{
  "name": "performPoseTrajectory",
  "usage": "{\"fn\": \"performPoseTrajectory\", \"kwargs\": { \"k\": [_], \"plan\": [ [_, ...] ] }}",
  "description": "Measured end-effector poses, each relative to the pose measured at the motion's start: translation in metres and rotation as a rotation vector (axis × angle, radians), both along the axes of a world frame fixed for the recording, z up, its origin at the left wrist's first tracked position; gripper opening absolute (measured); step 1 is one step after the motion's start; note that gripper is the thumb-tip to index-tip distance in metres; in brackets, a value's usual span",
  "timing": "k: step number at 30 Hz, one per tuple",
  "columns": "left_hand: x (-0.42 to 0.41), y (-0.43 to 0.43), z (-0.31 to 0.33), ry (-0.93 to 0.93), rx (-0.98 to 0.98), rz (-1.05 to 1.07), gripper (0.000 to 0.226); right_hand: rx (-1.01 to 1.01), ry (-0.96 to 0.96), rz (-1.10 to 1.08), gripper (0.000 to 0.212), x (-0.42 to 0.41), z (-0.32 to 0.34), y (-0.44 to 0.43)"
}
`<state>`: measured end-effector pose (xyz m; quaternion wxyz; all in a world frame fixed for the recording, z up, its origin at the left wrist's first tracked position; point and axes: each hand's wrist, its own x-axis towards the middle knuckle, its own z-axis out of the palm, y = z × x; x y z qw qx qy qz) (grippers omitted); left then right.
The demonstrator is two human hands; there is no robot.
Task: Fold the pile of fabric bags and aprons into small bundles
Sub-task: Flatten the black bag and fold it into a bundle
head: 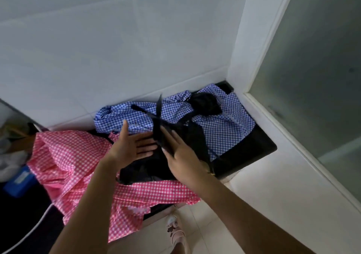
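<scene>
- Both forearms come in from the bottom edge; below them is a foot in a pale pink sandal on cream floor tiles.
- Left hand is flat, fingers straight and spread, holding nothing, palm toward the limp black fabric piece.
- Right hand lies against a raised flap of that black piece. Its fingertips are buried in cloth, so I cannot tell whether they pinch it or only press.
- Black piece sits mid-pile on the pink-and-white checked cloth apron, just in front of the blue-and-white checked cloth apron, all on the black surface.
- Long axis, as I read it, runs near-left to far-right. A thin black strap, blurred, points up toward the wall.
- Progress: early, I judge. Both checked aprons lie loose and crumpled, and the black piece looks mid-fold. A dark wad on the blue one may be a finished bundle; unclear.
</scene>
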<state>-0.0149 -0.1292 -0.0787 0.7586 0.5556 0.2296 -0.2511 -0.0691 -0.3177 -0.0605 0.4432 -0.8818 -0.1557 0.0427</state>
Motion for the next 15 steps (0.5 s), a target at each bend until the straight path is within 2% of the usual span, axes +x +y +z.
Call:
{"fn": "performPoseTrajectory", "kwargs": {
  "k": [2, 4, 6, 8, 11, 15],
  "plan": [
    [-0.012, 0.021, -0.003, 0.014, -0.015, 0.027, 0.079, -0.084, 0.067, 0.125, 0.061, -0.003, -0.029, 0.030],
    [-0.020, 0.027, -0.009, -0.010, 0.099, 0.020, 0.058, -0.237, 0.179, 0.259, 0.077, -0.007, -0.055, 0.047],
    [-0.020, 0.036, -0.022, -0.076, 0.389, 0.014, 0.026, -0.351, 0.216, 0.383, 0.091, -0.012, -0.067, 0.057],
    [-0.015, 0.043, -0.039, -0.142, 0.607, 0.084, 0.021, -0.361, 0.207, 0.427, 0.094, -0.016, -0.076, 0.051],
    [-0.008, 0.048, -0.049, -0.204, 0.767, 0.107, 0.023, -0.296, 0.113, 0.413, 0.081, -0.018, -0.076, 0.034],
    [0.002, 0.049, -0.056, -0.303, 0.978, 0.055, 0.031, -0.169, 0.050, 0.189, 0.043, -0.011, -0.077, 0.001]
  ]
}}
